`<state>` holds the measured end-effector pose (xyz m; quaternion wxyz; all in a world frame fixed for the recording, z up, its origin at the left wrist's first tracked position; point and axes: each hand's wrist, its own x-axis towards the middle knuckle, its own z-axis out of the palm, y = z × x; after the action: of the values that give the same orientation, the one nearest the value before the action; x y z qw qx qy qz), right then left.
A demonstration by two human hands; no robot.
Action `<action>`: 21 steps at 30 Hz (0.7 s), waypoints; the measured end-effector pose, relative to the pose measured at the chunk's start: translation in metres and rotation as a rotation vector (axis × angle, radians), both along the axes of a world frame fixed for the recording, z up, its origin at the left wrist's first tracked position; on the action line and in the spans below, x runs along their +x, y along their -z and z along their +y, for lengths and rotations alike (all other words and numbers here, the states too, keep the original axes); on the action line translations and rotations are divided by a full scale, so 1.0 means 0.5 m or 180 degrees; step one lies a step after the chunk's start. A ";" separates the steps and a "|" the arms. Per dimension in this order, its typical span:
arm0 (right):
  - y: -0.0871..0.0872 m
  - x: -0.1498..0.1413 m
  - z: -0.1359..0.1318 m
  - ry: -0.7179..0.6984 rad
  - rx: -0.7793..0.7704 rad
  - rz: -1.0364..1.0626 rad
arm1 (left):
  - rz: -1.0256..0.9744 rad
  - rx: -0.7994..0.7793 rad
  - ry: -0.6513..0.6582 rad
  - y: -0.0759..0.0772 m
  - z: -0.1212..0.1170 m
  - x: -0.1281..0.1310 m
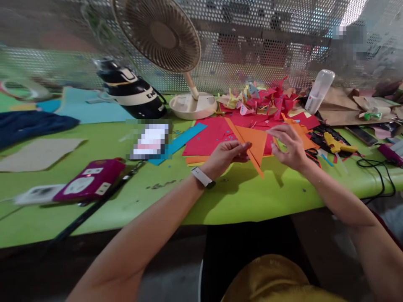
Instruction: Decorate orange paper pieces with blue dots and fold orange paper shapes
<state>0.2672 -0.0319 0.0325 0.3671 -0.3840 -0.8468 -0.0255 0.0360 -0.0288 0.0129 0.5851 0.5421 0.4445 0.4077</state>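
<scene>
A folded sheet of orange paper [255, 140], roughly triangular with a strip along one edge, is held up above the table. My left hand [231, 153] pinches it at the strip, thumb on top. Just right of the paper's corner is my right hand [289, 144], its fingers apart and curved, with nothing visible in them. Whether a fingertip touches the corner I cannot tell. Beneath both hands lie red paper sheets [204, 140] on the green table cover [245, 201]. More orange paper [304, 136] lies behind my right hand.
Folded paper pieces [277, 100] are heaped at the back, near a fan [192, 105] and a dark bottle [135, 94]. A phone [151, 140] and blue strip [185, 140] lie left. On the right are scissors [312, 156], a yellow glue gun [338, 144] and its cable.
</scene>
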 end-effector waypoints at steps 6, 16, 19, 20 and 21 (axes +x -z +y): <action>0.015 -0.009 -0.006 -0.0831 0.0519 -0.1211 | -0.0128 -0.0170 0.0476 0.012 0.004 -0.011; 0.039 -0.024 -0.007 -0.1154 0.0459 -0.1531 | -0.0527 -0.0251 0.0625 0.036 0.009 -0.008; 0.036 -0.022 -0.012 -0.1133 0.0645 -0.1672 | -0.0515 -0.0338 0.0712 0.043 0.011 -0.006; 0.036 -0.021 -0.013 -0.1175 0.0708 -0.1706 | -0.0560 -0.0370 0.0707 0.044 0.010 -0.004; 0.037 -0.020 -0.014 -0.1217 0.0757 -0.1735 | -0.0630 -0.0404 0.0675 0.043 0.009 -0.001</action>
<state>0.2573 -0.0388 0.0140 0.1679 -0.1522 -0.9614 -0.1563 0.0354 -0.0243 -0.0088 0.6989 0.5051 0.3499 0.3661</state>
